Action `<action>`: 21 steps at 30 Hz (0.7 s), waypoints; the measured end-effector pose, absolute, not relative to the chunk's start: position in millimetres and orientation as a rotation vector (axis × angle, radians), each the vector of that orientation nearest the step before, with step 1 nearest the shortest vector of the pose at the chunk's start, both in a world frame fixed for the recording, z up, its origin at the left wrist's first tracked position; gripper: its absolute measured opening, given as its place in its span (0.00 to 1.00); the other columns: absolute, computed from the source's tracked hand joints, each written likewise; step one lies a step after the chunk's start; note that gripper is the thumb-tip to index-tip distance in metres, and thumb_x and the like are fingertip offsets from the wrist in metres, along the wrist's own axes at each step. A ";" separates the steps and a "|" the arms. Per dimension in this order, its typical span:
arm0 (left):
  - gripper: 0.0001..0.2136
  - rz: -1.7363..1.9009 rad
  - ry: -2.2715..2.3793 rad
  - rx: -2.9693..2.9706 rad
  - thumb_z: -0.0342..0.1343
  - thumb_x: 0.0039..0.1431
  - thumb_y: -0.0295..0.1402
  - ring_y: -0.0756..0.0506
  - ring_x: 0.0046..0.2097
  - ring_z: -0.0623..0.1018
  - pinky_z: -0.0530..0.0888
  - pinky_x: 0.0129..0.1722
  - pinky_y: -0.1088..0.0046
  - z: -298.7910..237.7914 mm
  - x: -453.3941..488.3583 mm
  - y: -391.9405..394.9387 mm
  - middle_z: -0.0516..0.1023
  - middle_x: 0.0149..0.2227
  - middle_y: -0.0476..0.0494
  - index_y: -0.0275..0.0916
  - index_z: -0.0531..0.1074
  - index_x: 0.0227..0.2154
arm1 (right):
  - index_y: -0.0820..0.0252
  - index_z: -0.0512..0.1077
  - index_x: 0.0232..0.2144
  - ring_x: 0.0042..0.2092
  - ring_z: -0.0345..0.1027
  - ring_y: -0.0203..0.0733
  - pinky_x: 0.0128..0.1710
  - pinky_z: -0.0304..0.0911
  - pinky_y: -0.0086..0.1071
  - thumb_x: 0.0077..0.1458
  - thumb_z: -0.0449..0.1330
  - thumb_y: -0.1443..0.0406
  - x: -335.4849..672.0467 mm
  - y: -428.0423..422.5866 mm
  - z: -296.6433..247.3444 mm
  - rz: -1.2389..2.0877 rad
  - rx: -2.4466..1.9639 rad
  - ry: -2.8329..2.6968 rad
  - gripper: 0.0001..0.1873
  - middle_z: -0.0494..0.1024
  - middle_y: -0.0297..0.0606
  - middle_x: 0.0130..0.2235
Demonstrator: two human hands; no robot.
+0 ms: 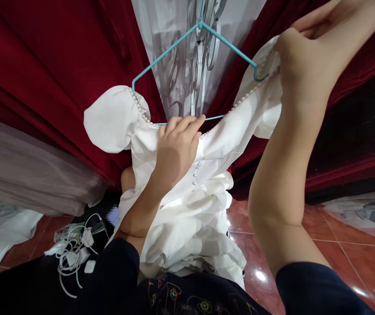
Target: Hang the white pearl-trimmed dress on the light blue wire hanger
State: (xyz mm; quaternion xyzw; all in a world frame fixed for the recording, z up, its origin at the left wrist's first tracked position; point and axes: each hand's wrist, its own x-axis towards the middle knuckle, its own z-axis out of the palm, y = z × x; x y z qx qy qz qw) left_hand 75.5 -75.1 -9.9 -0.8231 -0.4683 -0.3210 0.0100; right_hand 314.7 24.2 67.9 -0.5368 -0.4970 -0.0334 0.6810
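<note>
A white dress (190, 210) with puffed sleeves, a pearl-trimmed neckline and a row of small buttons hangs on a teal wire hanger (174, 46). My left hand (177, 146) grips the middle of the neckline, fingers curled over the fabric and the hanger's lower bar. My right hand (308, 57) is raised at the upper right, closed on the dress's right shoulder where it meets the hanger's hooked end (260, 74). The left puffed sleeve (111, 118) sits over the hanger's left end.
Dark red curtains (49, 74) hang behind, with a pale sheer panel (174, 39) in the middle. White chargers and cables (75, 253) lie on the red tiled floor (331, 245) at lower left. Grey fabric (26, 175) is on the left, plastic-wrapped items (364, 212) on the right.
</note>
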 end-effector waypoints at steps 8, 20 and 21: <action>0.17 -1.110 -1.400 -2.599 0.53 0.75 0.27 0.37 0.58 0.75 0.73 0.63 0.55 -14.3 65.8 -66.1 0.81 0.58 0.42 0.41 0.77 0.62 | 0.62 0.77 0.36 0.29 0.71 0.28 0.28 0.65 0.28 0.53 0.61 0.76 281.8 -20.3 21.8 0.118 -0.598 -1.050 0.10 0.77 0.33 0.35; 0.12 -1.651 -1.048 -2.519 0.54 0.76 0.28 0.42 0.61 0.77 0.76 0.64 0.56 -30.3 60.1 -65.4 0.81 0.59 0.46 0.46 0.78 0.54 | 0.51 0.76 0.55 0.56 0.73 0.48 0.55 0.74 0.47 0.69 0.60 0.63 229.0 -53.6 -73.7 0.051 -0.900 -1.520 0.14 0.76 0.42 0.51; 0.11 -1.795 -1.020 -2.375 0.54 0.76 0.27 0.42 0.60 0.79 0.78 0.62 0.57 -29.3 59.0 -67.4 0.81 0.57 0.47 0.46 0.78 0.52 | 0.51 0.75 0.55 0.56 0.73 0.48 0.55 0.74 0.48 0.69 0.60 0.63 228.7 -54.7 -73.4 0.061 -0.906 -1.518 0.14 0.75 0.42 0.52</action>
